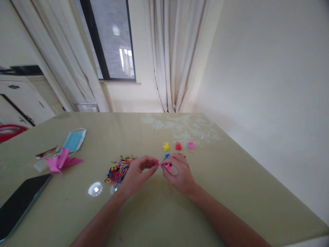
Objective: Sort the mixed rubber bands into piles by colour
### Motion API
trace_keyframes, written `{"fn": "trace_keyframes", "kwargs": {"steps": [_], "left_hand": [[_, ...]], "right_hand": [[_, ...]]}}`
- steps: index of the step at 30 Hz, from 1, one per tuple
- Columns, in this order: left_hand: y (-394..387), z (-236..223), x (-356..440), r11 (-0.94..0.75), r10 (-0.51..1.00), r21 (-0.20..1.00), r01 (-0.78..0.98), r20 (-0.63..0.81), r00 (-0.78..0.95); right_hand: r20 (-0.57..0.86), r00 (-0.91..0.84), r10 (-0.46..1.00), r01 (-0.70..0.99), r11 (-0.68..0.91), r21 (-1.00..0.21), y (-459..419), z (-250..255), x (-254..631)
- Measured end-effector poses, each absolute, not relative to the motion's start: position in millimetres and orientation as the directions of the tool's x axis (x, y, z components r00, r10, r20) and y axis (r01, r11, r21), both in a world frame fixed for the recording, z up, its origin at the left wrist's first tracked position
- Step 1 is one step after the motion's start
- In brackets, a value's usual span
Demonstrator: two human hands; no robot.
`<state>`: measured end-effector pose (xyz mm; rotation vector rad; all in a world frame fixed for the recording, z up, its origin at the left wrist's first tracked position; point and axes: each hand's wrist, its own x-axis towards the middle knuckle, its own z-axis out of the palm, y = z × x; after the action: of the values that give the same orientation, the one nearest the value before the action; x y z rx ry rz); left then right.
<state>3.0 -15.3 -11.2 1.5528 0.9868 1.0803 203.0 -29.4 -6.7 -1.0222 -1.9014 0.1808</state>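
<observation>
A small pink rubber band (158,164) is stretched between my two hands, just above the table. My left hand (138,171) pinches its left end between thumb and forefinger. At the other end, my right hand (180,173) pinches it the same way. Left of my left hand lies a mixed pile of coloured rubber bands (118,170), partly covered by that hand. Beyond my right hand are small single-colour heaps: yellow bands (166,146), red bands (178,146) and pink bands (191,146). Blue bands (167,156) and another pink bit (169,168) show partly behind my right hand.
On the left of the table (154,219) lie a black-screened phone (22,202), a pink folded-paper bird (61,161) and a blue face mask (74,140). A wall (269,85) runs along the right edge. Curtains (177,55) and a window (113,41) stand behind the table.
</observation>
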Motion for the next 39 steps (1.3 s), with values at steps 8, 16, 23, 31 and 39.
{"fn": "trace_keyframes", "kwargs": {"steps": [8, 16, 23, 31, 39], "left_hand": [[-12.1, -9.2, -5.1, -0.303, 0.939, 0.887, 0.348, 0.215, 0.268], [-8.3, -18.0, -34.9, -0.183, 0.966, 0.174, 0.968, 0.216, 0.144], [-2.1, -18.4, -35.7, -0.199, 0.969, 0.164, 0.966, 0.179, 0.169], [1.0, -17.4, -37.4, -0.195, 0.963, 0.25, 0.948, 0.232, 0.136], [3.4, -15.7, -39.1, -0.206, 0.955, 0.538, 0.817, 0.292, 0.048]], "right_hand": [[0.48, -0.054, 0.875, 0.194, 0.481, -0.855, -26.7, 12.7, 218.7], [0.403, -0.006, 0.915, -0.155, 0.398, -0.904, -30.6, 31.0, 240.8], [0.348, -0.134, 0.928, -0.002, 0.351, -0.937, -26.7, 36.9, 249.5], [0.156, -0.369, 0.916, 0.51, 0.341, -0.79, -12.6, 7.1, 250.0], [0.224, -0.354, 0.908, 0.597, 0.404, -0.693, -14.5, -6.9, 244.2]]}}
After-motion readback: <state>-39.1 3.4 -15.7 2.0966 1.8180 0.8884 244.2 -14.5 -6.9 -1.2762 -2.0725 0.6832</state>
